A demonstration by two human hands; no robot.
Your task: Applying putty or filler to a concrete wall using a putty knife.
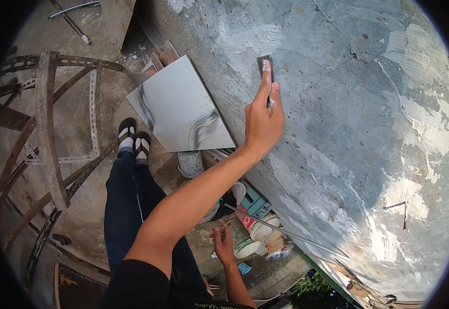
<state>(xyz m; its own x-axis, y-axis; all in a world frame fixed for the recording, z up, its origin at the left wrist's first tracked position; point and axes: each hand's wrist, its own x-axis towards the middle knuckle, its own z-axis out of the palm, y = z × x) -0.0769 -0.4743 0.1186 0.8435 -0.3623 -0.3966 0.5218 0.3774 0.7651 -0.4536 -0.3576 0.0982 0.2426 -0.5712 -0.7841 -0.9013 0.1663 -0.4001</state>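
Observation:
My left hand (263,123) reaches out to the grey wall (327,118). It grips a narrow dark scraper (260,64), index finger laid along the blade and thumb at its side. Whitish filler smears that finger. The blade lies against the wall, just below a pale patch of filler (250,44). Lower down, my right hand (225,250) hangs with its fingers loosely apart and nothing visible in them. Several containers stand around it, among them a red-and-white bucket (255,226) and a pale round lid or tub (247,248).
A glossy grey-white panel (178,103) leans near the wall's foot, beside a dirty bucket (190,164). Rusty perforated metal frames (49,129) stand at the left. A thin rod (286,232) slants across toward the wall. A bent metal piece (404,213) sticks out at the right.

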